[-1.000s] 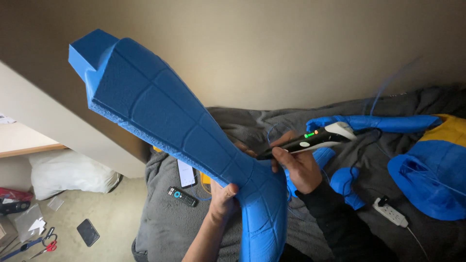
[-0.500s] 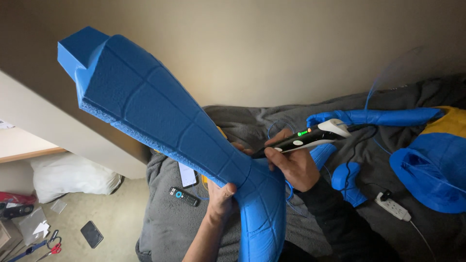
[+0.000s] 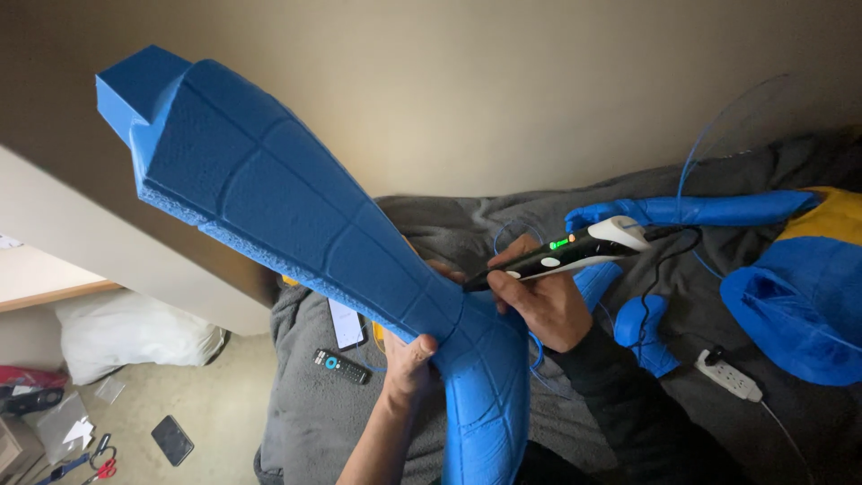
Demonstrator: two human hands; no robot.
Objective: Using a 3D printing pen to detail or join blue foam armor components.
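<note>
Since a second ago the big blue foam piece [image 3: 296, 224] has tilted slightly higher above the gripping left hand [image 3: 409, 359], while the right hand [image 3: 539, 301], closed around the pen tool [image 3: 566, 251], keeps its tip at the narrow joint, so the work there seems ongoing.

blue grid-lined foam piece [image 3: 296, 224] | black-and-white pen tool [image 3: 566, 251] | grey blanket [image 3: 314, 413]

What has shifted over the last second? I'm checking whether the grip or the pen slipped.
Little changed. The big blue ribbed piece sits slightly differently in the picture, its wide end nearer the left edge. The left hand still grips its narrow neck from below; the right hand still holds the black-and-white pen, tip at the same joint. Nothing was let go.
</note>
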